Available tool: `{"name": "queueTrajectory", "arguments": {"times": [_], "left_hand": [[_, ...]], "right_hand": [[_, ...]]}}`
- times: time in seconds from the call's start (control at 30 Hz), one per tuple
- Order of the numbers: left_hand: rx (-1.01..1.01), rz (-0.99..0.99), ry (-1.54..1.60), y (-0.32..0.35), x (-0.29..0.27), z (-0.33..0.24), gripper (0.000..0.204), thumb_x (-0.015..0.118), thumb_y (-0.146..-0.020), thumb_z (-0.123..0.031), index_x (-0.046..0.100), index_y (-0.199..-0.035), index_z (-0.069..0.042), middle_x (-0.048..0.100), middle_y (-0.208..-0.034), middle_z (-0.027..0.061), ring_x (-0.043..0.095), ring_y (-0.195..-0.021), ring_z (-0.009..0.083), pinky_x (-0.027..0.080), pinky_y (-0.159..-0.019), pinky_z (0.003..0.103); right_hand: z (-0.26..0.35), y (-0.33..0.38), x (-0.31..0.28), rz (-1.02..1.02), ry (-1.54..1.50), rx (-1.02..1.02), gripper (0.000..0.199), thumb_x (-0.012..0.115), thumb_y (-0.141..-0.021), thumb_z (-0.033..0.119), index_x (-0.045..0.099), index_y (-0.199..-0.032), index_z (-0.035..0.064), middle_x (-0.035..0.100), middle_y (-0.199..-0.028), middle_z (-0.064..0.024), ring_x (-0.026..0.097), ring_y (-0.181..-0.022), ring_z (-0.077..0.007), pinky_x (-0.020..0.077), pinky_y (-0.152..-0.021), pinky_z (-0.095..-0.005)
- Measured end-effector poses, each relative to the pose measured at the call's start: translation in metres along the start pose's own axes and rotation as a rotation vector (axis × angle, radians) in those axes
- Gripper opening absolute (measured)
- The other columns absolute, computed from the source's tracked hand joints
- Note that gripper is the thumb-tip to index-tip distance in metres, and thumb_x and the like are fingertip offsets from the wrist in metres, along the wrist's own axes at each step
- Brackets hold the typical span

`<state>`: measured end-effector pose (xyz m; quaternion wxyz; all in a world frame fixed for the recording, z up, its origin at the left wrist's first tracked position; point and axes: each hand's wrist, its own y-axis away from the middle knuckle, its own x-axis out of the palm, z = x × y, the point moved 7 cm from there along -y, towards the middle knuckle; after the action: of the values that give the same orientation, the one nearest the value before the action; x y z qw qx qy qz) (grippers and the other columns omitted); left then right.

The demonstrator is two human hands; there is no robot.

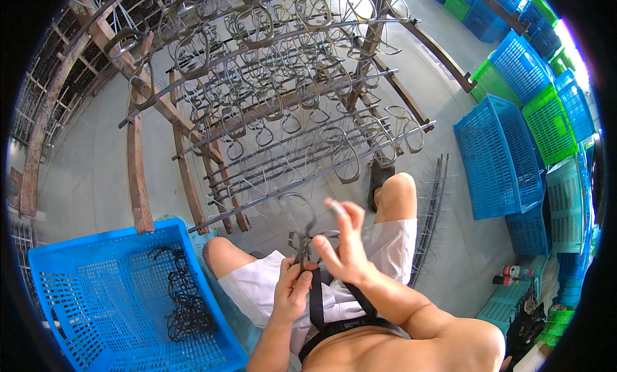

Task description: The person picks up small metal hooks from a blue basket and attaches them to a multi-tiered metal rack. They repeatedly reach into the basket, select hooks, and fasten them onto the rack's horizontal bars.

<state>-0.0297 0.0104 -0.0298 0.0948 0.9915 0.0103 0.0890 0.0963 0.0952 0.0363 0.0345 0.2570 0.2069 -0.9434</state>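
My left hand (292, 296) is closed, thumb against fingers, around a small bunch of dark spectacle frames (302, 241) that sticks up above my lap. Close beside it on the right, my right hand (348, 255) is open with its fingers raised and apart, partly smeared by motion. Whether it touches the frames I cannot make out. In front of my knees stands a rack with metal rods (270, 202), where many olive-grey spectacle frames (347, 163) hang in rows from thin wire hooks.
A blue plastic basket (45, 259) at my left holds a tangle of thin black frames (189, 314). Wired rods (429, 211) lie on the floor by my right knee. Blue baskets (491, 160) and green baskets (553, 124) are stacked along the right. Wooden rack legs (138, 173) stand ahead.
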Motion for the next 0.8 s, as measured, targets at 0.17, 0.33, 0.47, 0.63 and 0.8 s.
{"name": "queueTrajectory", "arguments": {"times": [0.17, 0.33, 0.47, 0.63, 0.8], "left_hand": [[0.065, 0.123, 0.142, 0.009, -0.024, -0.001, 0.025, 0.048, -0.092, -0.024, 0.057, -0.09, -0.001, 0.04, -0.097, 0.0055, 0.045, -0.081, 0.0144, 0.036, -0.07, 0.025], [0.056, -0.033, 0.515, 0.007, -0.047, -0.004, 0.034, 0.046, -0.093, -0.032, 0.052, -0.108, -0.002, 0.043, -0.091, 0.0047, 0.047, -0.078, 0.0157, 0.039, -0.067, 0.029], [0.085, -0.316, 0.324, 0.011, -0.062, 0.0, 0.03, 0.049, -0.092, -0.018, 0.046, -0.118, -0.004, 0.046, -0.087, 0.0056, 0.048, -0.069, 0.0136, 0.042, -0.06, 0.027], [0.042, -0.302, 0.189, 0.017, -0.076, 0.018, 0.023, 0.048, -0.09, -0.007, 0.046, -0.112, -0.002, 0.051, -0.084, 0.0078, 0.05, -0.064, 0.0127, 0.044, -0.058, 0.026], [0.107, -0.4, 0.132, 0.015, -0.075, 0.002, 0.02, 0.059, -0.083, -0.006, 0.049, -0.1, -0.001, 0.052, -0.072, 0.0047, 0.05, -0.061, 0.011, 0.044, -0.056, 0.024]], "right_hand": [[0.021, -0.033, 0.011, 0.673, -0.231, -0.483, 0.029, 0.066, -0.079, 0.018, 0.061, -0.105, 0.0069, 0.058, -0.102, -0.0129, 0.054, -0.097, -0.0312, 0.0409, -0.086, -0.0417], [0.006, -0.026, 0.027, 0.974, -0.665, -0.17, 0.011, 0.065, -0.082, 0.012, 0.062, -0.084, 0.0015, 0.061, -0.076, -0.0109, 0.059, -0.075, -0.0274, 0.0458, -0.066, -0.034], [-0.07, -0.057, 0.019, 0.094, -0.653, 0.386, 0.019, 0.053, -0.092, 0.015, 0.059, -0.105, 0.0023, 0.049, -0.058, -0.0004, 0.047, -0.045, -0.007, 0.0371, -0.04, -0.0227], [-0.093, -0.062, 0.053, -0.354, -0.501, 0.526, 0.025, 0.048, -0.095, 0.015, 0.053, -0.116, 0.0019, 0.051, -0.058, -0.0014, 0.046, -0.044, -0.0063, 0.0381, -0.041, -0.0231], [-0.095, -0.06, 0.059, -0.398, -0.258, 0.583, 0.026, 0.046, -0.094, 0.015, 0.052, -0.116, 0.0024, 0.057, -0.063, -0.0086, 0.056, -0.056, -0.0166, 0.0458, -0.055, -0.0286]]}}
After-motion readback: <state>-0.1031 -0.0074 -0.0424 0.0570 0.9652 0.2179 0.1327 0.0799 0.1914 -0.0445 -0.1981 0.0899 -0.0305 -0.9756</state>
